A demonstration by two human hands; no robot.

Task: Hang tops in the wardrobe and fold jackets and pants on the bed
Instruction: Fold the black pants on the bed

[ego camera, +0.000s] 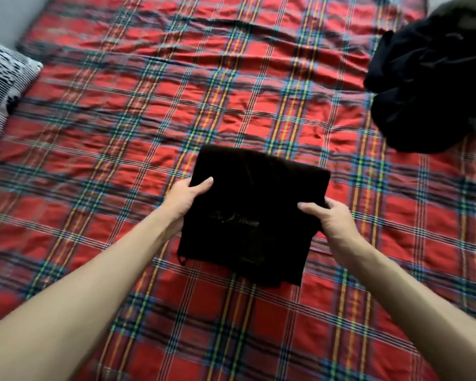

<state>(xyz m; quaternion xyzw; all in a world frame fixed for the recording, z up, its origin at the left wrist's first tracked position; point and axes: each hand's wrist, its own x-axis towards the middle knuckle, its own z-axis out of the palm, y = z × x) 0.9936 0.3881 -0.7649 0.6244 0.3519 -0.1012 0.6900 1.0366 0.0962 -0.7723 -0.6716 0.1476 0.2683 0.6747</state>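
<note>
Entry, head view: I am seeing two bare forearms reaching in from the bottom corners, converging toward the middle of the bed [231, 325], which is covered in a red plaid sheet with shallow wrinkles. The left hand [188, 198] is gripping the left edge of the folded black garment [253, 213], thumb lying on top, the other fingers going underneath out of sight. The right hand [329, 218] is gripping the opposite edge the same way, thumb on top, fingers curled round the side. The garment is sitting between the two hands as a rough square, over the centre of the bed; its near edge is drooping toward the sheet, and I cannot tell whether it is resting there or being held just clear. A thin cord loop [182, 260] is hanging at its near left corner. Further out on the left, a black-and-white striped pillow [3, 86] is lying at the bed's edge. Far right, well apart from the hands, a loose pile of dark clothes [429, 86] is sitting on the sheet. A grey wall [8, 15] is showing at the top left.
</note>
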